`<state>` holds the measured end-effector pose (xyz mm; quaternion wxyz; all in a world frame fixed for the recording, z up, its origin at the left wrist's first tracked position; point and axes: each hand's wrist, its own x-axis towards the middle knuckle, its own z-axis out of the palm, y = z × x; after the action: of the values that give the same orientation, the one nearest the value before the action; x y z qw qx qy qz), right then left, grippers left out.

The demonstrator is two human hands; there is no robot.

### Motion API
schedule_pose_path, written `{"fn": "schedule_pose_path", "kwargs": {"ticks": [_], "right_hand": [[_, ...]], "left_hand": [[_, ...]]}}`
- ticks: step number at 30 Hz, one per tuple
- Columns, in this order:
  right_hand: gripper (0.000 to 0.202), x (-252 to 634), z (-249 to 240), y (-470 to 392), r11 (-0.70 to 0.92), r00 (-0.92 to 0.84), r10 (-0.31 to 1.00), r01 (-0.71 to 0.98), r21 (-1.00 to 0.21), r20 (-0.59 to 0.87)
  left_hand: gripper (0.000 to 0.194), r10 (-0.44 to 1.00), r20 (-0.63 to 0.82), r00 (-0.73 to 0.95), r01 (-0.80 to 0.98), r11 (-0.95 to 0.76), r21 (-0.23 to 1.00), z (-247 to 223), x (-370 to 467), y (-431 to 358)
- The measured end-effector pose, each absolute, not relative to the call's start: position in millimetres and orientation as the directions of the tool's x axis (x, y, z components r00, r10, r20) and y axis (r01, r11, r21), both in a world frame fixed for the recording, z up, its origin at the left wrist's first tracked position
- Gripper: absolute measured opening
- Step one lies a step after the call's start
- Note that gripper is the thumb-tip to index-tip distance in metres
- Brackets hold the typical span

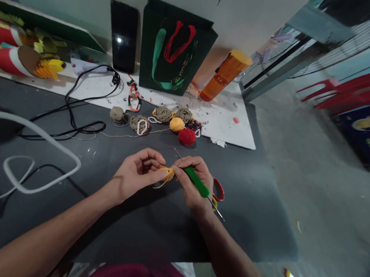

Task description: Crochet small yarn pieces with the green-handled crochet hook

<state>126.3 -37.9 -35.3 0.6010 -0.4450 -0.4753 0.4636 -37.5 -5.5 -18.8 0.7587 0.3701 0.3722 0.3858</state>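
Grey tabletop (pixel 246 216), pale wall (pixel 250 22); left hand (pixel 135 172) pinches yellow crochet piece (pixel 170 175) against right hand (pixel 193 193), which grips green-handled crochet hook (pixel 196 181).

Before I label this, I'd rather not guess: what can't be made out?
All in the head view:
Stitches of the yellow yarn piece: too small, partly covered by the left hand.
Tip of the green-handled tool: too small to tell its shape.
Rest of the red-and-yellow-handled item: hidden behind the right hand.
Lettering on the green bag: too small and blurred.
Red chair: cut off by the right edge.
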Motion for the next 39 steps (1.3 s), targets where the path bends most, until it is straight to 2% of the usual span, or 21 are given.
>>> {"fn": "schedule_pose_path", "kwargs": {"ticks": [4,16,22,29,32,36,39], "right_hand": [[0.013,126.2,-32.0,-38.2,0.147,0.057,0.988,-0.122,-0.982,0.141],[0.02,127.1,-36.2,-37.6,0.021,0.109,0.994,-0.172,-0.985,0.002],[0.021,128.6,-36.8,-38.9,-0.007,0.1,0.995,-0.136,-0.991,-0.02],[0.02,127.4,-35.4,-38.9,-0.045,0.067,0.996,-0.172,-0.984,-0.057],[0.019,128.4,-35.6,-37.7,-0.028,0.119,0.992,-0.171,-0.985,-0.048],[0.02,129.3,-35.7,-36.6,-0.023,0.132,0.99,-0.207,-0.978,-0.052],[0.021,129.0,-35.9,-36.5,-0.031,0.137,0.989,-0.209,-0.978,-0.061]], "left_hand": [[0.032,0.865,-0.281,0.417,-0.308,0.425,0.851,-17.4,-36.2,-6.0],[0.032,0.855,-0.289,0.43,-0.285,0.433,0.855,-17.1,-36.1,-6.2],[0.034,0.862,-0.278,0.424,-0.278,0.416,0.866,-19.5,-35.7,-6.5],[0.033,0.879,-0.294,0.375,-0.27,0.407,0.873,-19.0,-35.2,-6.0],[0.032,0.884,-0.235,0.403,-0.212,0.34,0.916,-17.9,-35.3,-7.8],[0.031,0.897,-0.11,0.428,-0.061,0.151,0.987,-17.3,-35.4,-11.4],[0.024,0.913,-0.093,0.398,0.046,0.082,0.996,-18.0,-35.0,-13.2]]}}
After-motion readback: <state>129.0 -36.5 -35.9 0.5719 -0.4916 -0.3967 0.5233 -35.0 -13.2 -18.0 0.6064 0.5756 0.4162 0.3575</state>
